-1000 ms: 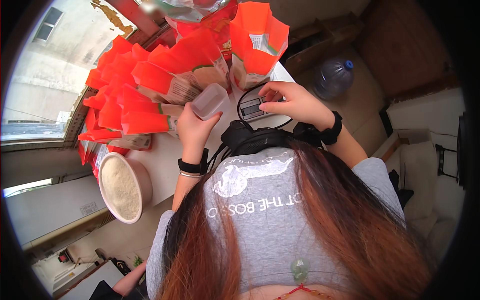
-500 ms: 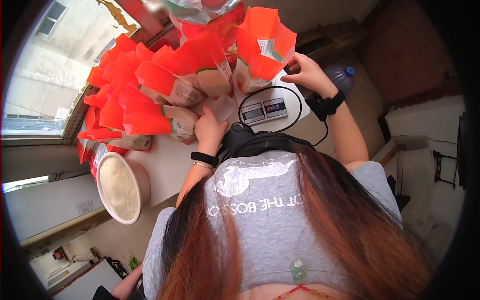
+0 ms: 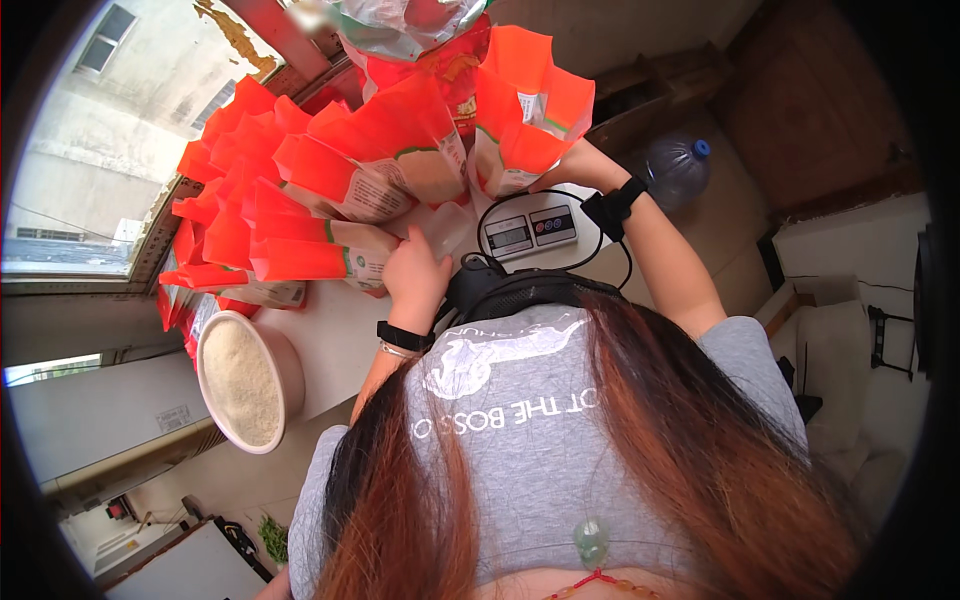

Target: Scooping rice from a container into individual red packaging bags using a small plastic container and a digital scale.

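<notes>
My left hand (image 3: 415, 272) is closed round a translucent whitish plastic cup (image 3: 450, 230), tilted over the table; its far side is partly hidden. My right hand (image 3: 578, 168) is at the lower right side of an open orange-topped bag (image 3: 520, 130), thumb in front and fingers hidden behind the bag. The bag stands upright with its mouth spread, just behind a small digital scale (image 3: 530, 232). Left of it, several similar orange-topped bags (image 3: 370, 150) stand crowded together, mouths open. A black cable (image 3: 600, 230) loops over the scale.
A white tub (image 3: 285, 375) of pale grainy stuff sits at the table's left edge. Behind the bags stands a large red and silver sack (image 3: 410, 30). A clear bottle with a blue cap (image 3: 678, 170) is on the right. The window (image 3: 90, 140) is at far left.
My right hand has gone from the bag's upper right edge down to its lower side. My left hand keeps the cup, with little movement. The view has shifted slightly.
</notes>
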{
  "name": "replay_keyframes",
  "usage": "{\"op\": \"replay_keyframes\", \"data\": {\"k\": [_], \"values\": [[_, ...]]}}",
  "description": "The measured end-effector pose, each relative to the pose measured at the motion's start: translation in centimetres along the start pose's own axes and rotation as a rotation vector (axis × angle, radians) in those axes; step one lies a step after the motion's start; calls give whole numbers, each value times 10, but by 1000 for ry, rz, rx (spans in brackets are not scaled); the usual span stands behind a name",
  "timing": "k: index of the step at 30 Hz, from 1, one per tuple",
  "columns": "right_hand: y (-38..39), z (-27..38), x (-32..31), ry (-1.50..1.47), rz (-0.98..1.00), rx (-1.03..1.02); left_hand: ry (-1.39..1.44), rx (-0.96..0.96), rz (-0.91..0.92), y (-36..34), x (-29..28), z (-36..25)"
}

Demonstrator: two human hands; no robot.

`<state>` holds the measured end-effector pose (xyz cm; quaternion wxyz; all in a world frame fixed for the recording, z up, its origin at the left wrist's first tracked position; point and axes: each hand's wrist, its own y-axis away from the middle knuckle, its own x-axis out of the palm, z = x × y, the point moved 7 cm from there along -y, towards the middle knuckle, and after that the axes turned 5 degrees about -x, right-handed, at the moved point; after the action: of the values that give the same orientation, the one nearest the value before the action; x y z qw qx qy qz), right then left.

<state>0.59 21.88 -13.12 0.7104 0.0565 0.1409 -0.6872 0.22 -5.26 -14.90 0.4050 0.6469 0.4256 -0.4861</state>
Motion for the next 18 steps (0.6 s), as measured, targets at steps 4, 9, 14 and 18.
{"op": "replay_keyframes", "data": {"k": [4, 9, 14, 18], "values": [[-5, 2, 2, -4, -79, -82, 32, 100, -99, 0, -22, -12], [-3, 11, 9, -2, -172, -173, 207, 239, -174, -10, -30, -26], [-1, -7, 11, 68, -164, -77, 385, 376, -146, -20, -38, -46], [6, -12, 12, 28, -186, -62, 520, 440, -106, -33, -33, -64]]}}
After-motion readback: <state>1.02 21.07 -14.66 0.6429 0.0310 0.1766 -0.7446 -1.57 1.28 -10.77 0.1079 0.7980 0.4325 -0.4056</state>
